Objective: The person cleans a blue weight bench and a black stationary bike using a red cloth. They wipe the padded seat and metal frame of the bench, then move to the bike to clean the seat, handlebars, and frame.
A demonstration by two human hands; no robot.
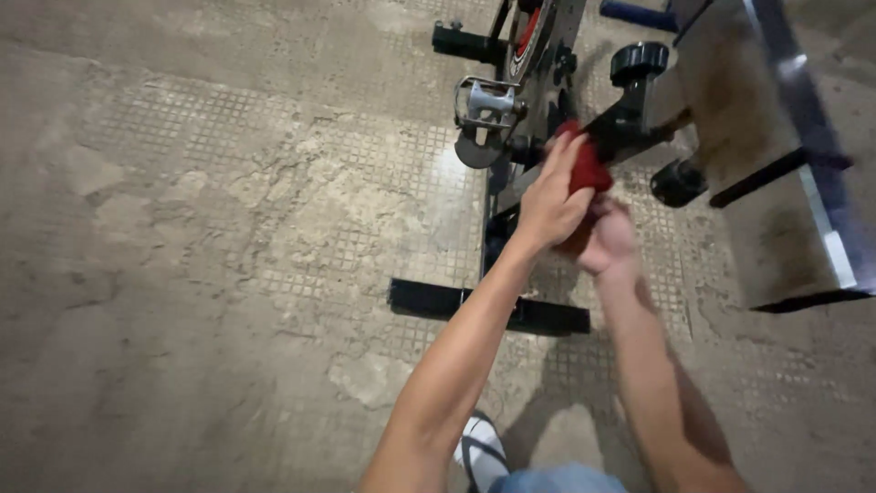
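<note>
Item 1, my left hand [550,196]: I am reaching it forward toward twelve o'clock, forearm stretched out from the bottom edge, fingers curled over a red cloth [589,167]. I am grasping the cloth, thumb side up, palm turned to the right.

Item 2, my right hand [607,239]: I am holding it just below and at four o'clock from the left hand, touching it, back of the hand facing up. Its fingers are tucked under the left hand and the cloth, so I cannot tell whether they are clenched or loose.

Item 3, red cloth: bunched, pressed against the sloping black frame [630,123] of an exercise bike [538,55], sitting at about one o'clock from centre.

Item 4, bike parts around the hands: a metal pedal [488,102] at ten o'clock from the cloth; a black adjustment knob [638,62] at twelve o'clock; a second black knob [678,182] at three o'clock; a black floor stabiliser bar [438,299] at seven o'clock.

Item 5, containers: none in view.

Item 6, surroundings: worn concrete floor [201,228] with a grid pattern; a steel bench [776,183] at two o'clock; my sandalled foot [481,452] at six o'clock.
</note>
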